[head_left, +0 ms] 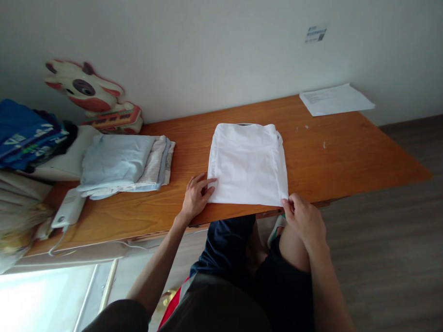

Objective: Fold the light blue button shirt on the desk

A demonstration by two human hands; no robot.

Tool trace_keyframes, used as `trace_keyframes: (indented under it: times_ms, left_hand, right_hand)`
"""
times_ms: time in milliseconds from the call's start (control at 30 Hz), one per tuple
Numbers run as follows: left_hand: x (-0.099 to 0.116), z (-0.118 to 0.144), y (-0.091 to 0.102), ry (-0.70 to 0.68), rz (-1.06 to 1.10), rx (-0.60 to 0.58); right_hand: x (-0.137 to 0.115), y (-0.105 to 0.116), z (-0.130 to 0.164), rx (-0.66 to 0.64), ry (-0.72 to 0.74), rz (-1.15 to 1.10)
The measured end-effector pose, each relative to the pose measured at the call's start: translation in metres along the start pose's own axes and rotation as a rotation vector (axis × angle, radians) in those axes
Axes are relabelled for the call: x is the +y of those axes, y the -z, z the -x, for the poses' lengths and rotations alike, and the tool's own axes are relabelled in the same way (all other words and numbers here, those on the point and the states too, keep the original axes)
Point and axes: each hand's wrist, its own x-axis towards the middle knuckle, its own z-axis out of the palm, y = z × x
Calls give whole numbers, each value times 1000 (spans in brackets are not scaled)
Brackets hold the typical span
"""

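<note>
A folded white garment [248,162] lies flat on the wooden table [338,160], its lower edge close to the table's front edge. At its lower left side is my left hand [196,196], index finger on the cloth and thumb by the edge, closed lightly on that side. My right hand [304,217] pinches the lower right corner between thumb and fingers. The other fingers of the right hand are curled. At the garment's top, a small dark opening shows between the layers.
To the left sits a stack of folded clothes [120,162], light blue on top. Behind it stands a cow-shaped toy [89,93]. A white power strip [69,209] with a cable, blue clothing [19,134] and a plastic bag [11,236] are farther left. Papers [334,99] lie at the back right.
</note>
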Motion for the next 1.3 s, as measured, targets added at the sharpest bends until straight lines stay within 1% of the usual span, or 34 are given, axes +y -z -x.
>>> trace_keyframes:
  times_ms: [100, 367, 500, 667, 767, 867, 967, 1100, 1167, 1233, 1300]
  left_hand:
    - [0, 0, 0, 6, 6, 9]
    - [1, 0, 1, -4, 24, 20]
    - [1, 0, 0, -7, 28, 30]
    - [1, 0, 0, -1, 24, 31]
    - [1, 0, 0, -3, 28, 30]
    - [1, 0, 1, -8, 27, 25]
    - [2, 0, 1, -7, 9, 19]
    - [2, 1, 0, -11, 7, 31]
    - [2, 1, 0, -11, 10, 36]
    - [2, 0, -1, -14, 13, 36]
    - [1, 0, 0, -19, 13, 33]
  right_hand:
    - [-1, 0, 2, -15, -10, -7]
    - [0, 0, 5, 5, -10, 30]
    - [1, 2, 7, 32, 4, 53]
    - [2, 6, 12, 30, 0, 112]
    - [8, 7, 16, 63, -7, 104]
    - [18, 8, 24, 136, -11, 83]
    - [32, 8, 37, 207, -5, 126]
    - [50, 5, 63, 192, 42, 90]
    - [56, 2, 81, 217, 59, 54]
    - [57, -3, 102, 286, 31, 5]
    - [51, -8, 123, 323, -18, -48]
